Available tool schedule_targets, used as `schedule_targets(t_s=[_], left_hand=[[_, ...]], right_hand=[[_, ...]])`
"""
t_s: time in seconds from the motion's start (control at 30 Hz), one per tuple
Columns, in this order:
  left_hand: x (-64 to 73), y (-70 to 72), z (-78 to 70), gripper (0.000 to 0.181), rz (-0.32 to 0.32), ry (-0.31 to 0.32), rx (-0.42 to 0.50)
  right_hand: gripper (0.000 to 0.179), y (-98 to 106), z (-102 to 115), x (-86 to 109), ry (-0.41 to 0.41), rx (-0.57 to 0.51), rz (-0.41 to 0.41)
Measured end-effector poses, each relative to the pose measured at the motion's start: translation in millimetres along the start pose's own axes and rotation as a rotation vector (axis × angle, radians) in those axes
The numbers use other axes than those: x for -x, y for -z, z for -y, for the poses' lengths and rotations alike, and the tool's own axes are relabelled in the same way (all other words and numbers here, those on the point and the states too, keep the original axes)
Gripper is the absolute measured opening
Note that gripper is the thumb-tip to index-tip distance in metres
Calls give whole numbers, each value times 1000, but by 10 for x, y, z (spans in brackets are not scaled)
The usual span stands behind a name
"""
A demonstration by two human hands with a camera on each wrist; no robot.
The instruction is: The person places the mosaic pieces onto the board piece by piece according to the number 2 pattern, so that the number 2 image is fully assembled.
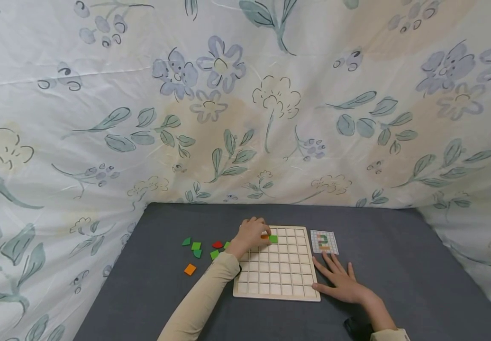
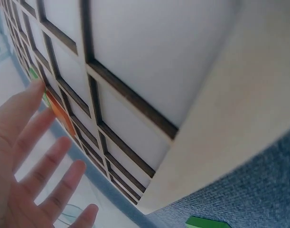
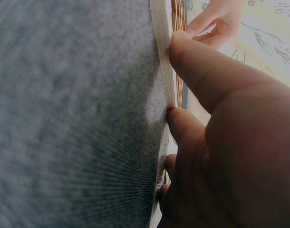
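My left hand (image 1: pixel 251 235) reaches over the far left part of a pale wooden grid board (image 1: pixel 276 279). Its thumb touches a green tile (image 1: pixel 273 239) set in the grid, and the other fingers are loosely extended. Beside that tile sits an orange tile (image 2: pixel 61 114), partly covered by the hand in the head view. My right hand (image 1: pixel 341 284) lies at the board's right side with fingers spread. In the right wrist view its thumb (image 3: pixel 197 61) rests on the board's edge and the index fingertip is right at the side. Its longer fingers reach a small pattern card (image 1: pixel 324 242).
Left of the board lie several loose tiles: an orange square (image 1: pixel 190 269), a red piece (image 1: pixel 217 245), and green ones, including a square (image 1: pixel 196 246) and a rounded piece (image 1: pixel 186 242). A dark grey cloth (image 1: pixel 424 284) covers the table, and a floral curtain (image 1: pixel 228 161) hangs behind.
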State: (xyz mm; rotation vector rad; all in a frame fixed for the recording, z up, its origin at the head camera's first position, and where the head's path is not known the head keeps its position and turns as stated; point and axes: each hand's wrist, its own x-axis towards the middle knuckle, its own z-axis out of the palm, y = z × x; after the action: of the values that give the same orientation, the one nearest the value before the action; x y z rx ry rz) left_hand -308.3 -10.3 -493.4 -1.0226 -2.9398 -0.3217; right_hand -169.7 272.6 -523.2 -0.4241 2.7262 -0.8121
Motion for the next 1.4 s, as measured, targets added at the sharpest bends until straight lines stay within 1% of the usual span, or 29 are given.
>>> schedule_targets(t_s=[0.23,0.43,0.67,0.83,1.0,1.17,1.4], left_hand=[[40,18,19,23,-4,-6,-2],[64,28,73,26,0,-4,2],[88,28,184,27,8,35,-8],[122,45,274,28,3,46,-21],[160,67,365,31,5,59,-44],[225,98,439,30,11,75,-42],[344,152,542,30,-24,99,-11]], right_hand=[[74,-3,-3,6,11,-6,-3],[74,8,24,11,4,-9,-1],[74,8,28,10,8,-17,-10],[72,-11,-10,1,18,-5,-16],[74,-6,-13,-6,-2,11,-12],[73,4,13,5,-10,9,-4],[73,7,27,16,-3,-6,0]])
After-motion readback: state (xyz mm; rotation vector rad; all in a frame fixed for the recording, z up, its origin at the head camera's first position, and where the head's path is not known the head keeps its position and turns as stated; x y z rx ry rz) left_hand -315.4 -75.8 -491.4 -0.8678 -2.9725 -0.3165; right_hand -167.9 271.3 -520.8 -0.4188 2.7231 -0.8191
